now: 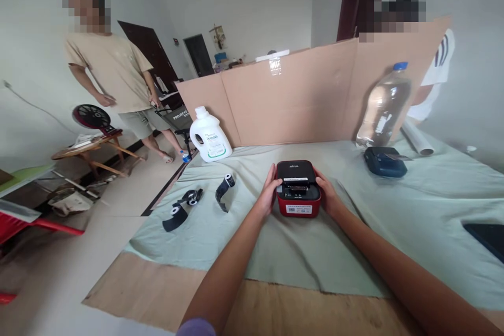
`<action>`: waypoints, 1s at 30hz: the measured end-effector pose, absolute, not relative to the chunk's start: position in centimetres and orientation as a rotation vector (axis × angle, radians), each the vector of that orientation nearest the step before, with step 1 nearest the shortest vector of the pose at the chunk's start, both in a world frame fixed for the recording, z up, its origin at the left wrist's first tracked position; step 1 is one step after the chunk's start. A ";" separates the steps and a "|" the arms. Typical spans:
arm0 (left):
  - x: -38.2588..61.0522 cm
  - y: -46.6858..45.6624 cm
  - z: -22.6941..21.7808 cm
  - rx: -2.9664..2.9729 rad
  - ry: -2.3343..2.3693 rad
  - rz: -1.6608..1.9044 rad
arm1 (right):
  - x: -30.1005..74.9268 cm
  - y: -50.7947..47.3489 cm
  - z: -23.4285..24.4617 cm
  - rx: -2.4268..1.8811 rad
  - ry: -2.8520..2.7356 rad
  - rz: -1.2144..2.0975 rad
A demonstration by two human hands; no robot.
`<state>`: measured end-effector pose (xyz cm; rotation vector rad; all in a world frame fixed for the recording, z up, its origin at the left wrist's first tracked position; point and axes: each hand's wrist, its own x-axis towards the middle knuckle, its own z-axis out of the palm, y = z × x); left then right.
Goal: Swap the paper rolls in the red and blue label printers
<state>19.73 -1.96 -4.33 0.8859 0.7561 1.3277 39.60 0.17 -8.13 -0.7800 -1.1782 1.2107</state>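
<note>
A small red and black label printer (pixel 298 189) sits on the pale green cloth (pixel 275 241) in the middle of the table. My left hand (pixel 269 193) presses against its left side, fingers wrapped along the edge. My right hand (pixel 326 194) grips its right side the same way. To the left lie three black rolls of tape or ribbon (pixel 225 189), partly unrolled, clear of both hands.
A white detergent jug (pixel 209 137) and a clear water bottle (pixel 384 107) stand before a cardboard screen (pixel 307 94). A dark blue device (pixel 385 161) lies below the bottle. One person stands at the left, another behind the screen at right.
</note>
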 end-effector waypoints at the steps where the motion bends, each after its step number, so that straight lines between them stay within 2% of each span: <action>1: 19.7 -2.0 -4.3 0.876 0.757 1.325 | 39.6 0.2 -8.1 -0.770 -1.170 1.225; 18: 20.0 -2.5 -3.3 0.783 0.747 1.313 | 39.7 0.0 -6.0 -0.855 -1.221 1.242; 30: 20.1 -2.1 -3.5 0.728 0.733 1.314 | 39.3 -0.3 -6.4 -0.782 -1.087 1.331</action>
